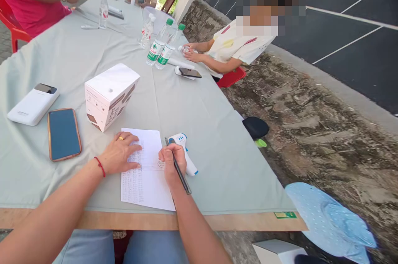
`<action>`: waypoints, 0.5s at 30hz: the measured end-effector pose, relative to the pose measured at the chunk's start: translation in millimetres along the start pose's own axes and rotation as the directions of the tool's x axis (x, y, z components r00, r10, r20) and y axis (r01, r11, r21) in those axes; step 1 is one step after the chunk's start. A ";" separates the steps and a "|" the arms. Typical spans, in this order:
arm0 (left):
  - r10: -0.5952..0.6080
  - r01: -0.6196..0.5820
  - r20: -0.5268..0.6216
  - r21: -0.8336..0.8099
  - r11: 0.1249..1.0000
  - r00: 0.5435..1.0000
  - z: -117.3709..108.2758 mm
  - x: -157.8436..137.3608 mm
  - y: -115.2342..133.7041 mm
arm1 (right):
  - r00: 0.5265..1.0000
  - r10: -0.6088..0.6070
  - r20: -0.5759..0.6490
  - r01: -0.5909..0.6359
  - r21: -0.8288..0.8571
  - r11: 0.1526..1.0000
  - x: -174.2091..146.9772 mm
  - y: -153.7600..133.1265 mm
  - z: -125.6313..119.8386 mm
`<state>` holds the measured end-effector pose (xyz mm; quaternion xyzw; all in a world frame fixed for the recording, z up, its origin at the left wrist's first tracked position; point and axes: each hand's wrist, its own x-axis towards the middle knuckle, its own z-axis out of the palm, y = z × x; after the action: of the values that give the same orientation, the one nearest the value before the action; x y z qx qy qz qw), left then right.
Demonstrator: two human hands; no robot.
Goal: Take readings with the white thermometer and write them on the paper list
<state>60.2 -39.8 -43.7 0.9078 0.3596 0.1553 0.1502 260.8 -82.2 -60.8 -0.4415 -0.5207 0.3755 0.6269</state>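
A white sheet of paper [152, 187] with columns of small writing lies on the cloth in front of me. My left hand [122, 152] rests on the paper's left side, fingers spread, a ring on one finger and a red cord at the wrist. In my right hand [174, 164] is a dark pen [181, 173], its clip end pointing down toward me. That hand sits at the paper's right edge, near a small circled note. Just beyond it lies a white and blue infrared thermometer [190, 164], partly hidden by the hand.
Left of the paper are a phone [64, 134], a white power bank [33, 104] and a white box [112, 90]. Farther off stand several water bottles [155, 50] and a plastic tub [163, 15]; another phone [190, 73] lies nearby. Several people sit around the table. A blue hat [329, 218] is at lower right.
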 end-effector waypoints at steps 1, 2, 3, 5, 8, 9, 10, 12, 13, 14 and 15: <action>-0.008 0.008 0.008 -0.004 1.000 1.000 -0.6 0.0 0.2 | 1.000 -0.002 -0.004 0.002 0.007 1.000 -0.8 0.1 1.6; -0.013 0.013 0.013 -0.007 1.000 1.000 -1.0 0.1 0.3 | 1.000 0.012 0.008 -0.012 0.004 1.000 -1.3 0.6 2.5; -0.016 0.016 0.015 -0.009 1.000 1.000 -1.2 0.1 0.3 | 0.999 0.043 0.027 -0.042 -0.007 0.999 -1.5 1.3 2.8; -0.021 0.021 0.013 -0.008 1.000 1.000 -1.0 0.1 0.4 | 0.989 0.141 0.048 -0.139 -0.057 0.989 -0.7 3.1 2.5; -0.021 0.021 0.005 -0.003 1.000 1.000 -0.1 0.0 0.7 | 0.965 0.260 0.035 -0.254 -0.132 0.958 1.7 5.4 3.6; -0.020 0.020 0.002 -0.003 1.000 1.000 0.3 -0.2 0.9 | 0.964 0.265 0.022 -0.259 -0.162 0.952 2.2 5.8 4.8; -0.017 0.017 0.001 -0.005 1.000 1.000 0.6 -0.3 1.1 | 0.967 0.254 0.006 -0.248 -0.199 0.948 2.4 6.0 6.4; -0.010 0.010 -0.006 -0.008 1.000 1.000 1.2 -0.6 1.5 | 0.978 0.207 -0.028 -0.206 -0.282 0.937 2.0 5.9 10.4; -0.008 0.008 -0.010 -0.009 1.000 1.000 1.4 -0.6 1.6 | 0.982 0.184 -0.038 -0.186 -0.323 0.928 1.4 5.8 12.4; -0.007 0.007 -0.014 -0.011 1.000 1.000 1.6 -0.6 1.7 | 0.985 0.168 -0.038 -0.170 -0.357 0.919 0.8 5.6 14.3; -0.008 0.008 -0.017 -0.012 1.000 1.000 1.8 -0.5 1.6 | 0.987 0.158 -0.030 -0.158 -0.383 0.910 0.1 5.5 15.9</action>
<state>61.5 -41.6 -44.8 0.9041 0.3634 0.1648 0.1530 245.2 -77.7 -64.9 -0.5962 -0.5472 0.3159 0.4953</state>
